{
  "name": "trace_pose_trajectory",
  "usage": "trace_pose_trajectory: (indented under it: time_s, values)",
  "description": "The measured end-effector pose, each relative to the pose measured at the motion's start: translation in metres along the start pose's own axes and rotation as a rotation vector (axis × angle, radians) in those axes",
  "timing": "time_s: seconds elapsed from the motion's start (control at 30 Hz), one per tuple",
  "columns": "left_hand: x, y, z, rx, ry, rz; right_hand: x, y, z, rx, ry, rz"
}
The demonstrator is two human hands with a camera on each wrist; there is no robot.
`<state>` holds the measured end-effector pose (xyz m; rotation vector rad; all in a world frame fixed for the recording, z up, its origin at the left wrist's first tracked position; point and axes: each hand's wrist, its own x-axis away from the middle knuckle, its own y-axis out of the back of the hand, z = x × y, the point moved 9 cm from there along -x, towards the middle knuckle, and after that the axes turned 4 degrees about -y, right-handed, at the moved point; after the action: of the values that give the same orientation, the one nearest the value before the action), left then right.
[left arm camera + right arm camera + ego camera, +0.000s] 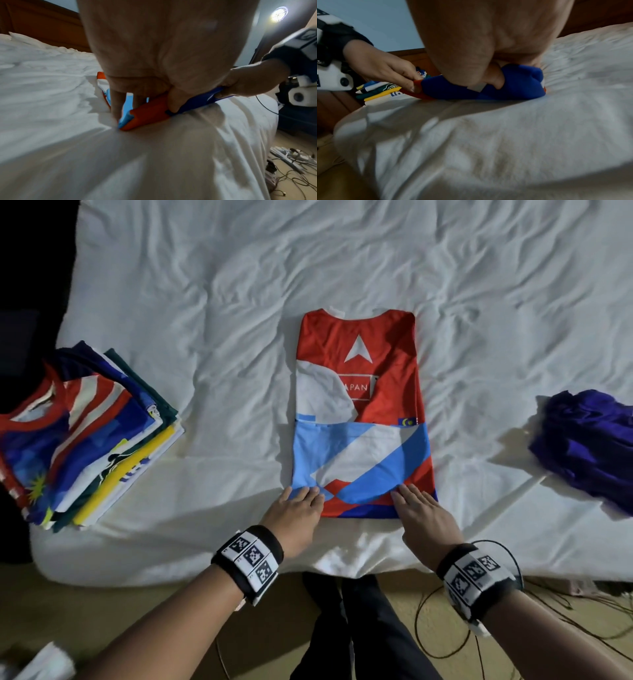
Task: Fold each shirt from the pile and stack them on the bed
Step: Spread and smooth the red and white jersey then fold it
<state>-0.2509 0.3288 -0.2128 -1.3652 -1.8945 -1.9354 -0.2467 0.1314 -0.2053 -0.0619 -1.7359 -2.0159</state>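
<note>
A smooth, slightly shiny red, white and light-blue sports shirt (363,412) lies flat in the middle of the bed (239,285), its sides turned in so that it forms a long, narrow rectangle with the collar end away from the person. A white arrowhead and boxed lettering sit on the red upper part; a dark blue band runs along the near hem.

The left hand (297,513) grips the near left corner of the hem: in the left wrist view its fingers (115,104) lie on top of the light-blue layer and the thumb is tucked under the orange-red edge, lifting the cloth a little off the sheet. The right hand (424,515) pinches the near right corner likewise, with the thumb curled against the dark blue fabric in the right wrist view and the fingers above it.

The bed's white sheet is soft and heavily creased. At its left edge stands a slanting stack of folded shirts (85,436), with layers of red, white, blue, yellow and dark green showing along their folded edges. At the right edge lies a crumpled purple-blue garment (589,446), glossy and bunched into loose ridges.

Each wrist wears a black band with square black-and-white markers (249,558).
</note>
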Motion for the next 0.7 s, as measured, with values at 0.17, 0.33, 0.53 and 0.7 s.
trace_pose_trajectory:
  time_s: [0.17, 0.33, 0.53, 0.7]
  values:
    - [0.008, 0.047, 0.021, 0.068, 0.071, 0.016, -0.007, 0.056, -0.011, -0.088, -0.075, -0.200]
    - [-0.021, 0.122, 0.077, 0.163, 0.169, -0.170, -0.055, 0.112, -0.040, -0.097, -0.173, -0.365]
    - [-0.079, 0.164, 0.161, 0.532, 0.328, -0.454, -0.138, 0.123, -0.096, -0.325, -0.343, -0.345]
    - [-0.127, 0.158, 0.211, 0.760, 0.461, -0.620, -0.203, 0.093, -0.149, -0.621, -0.505, -0.279]
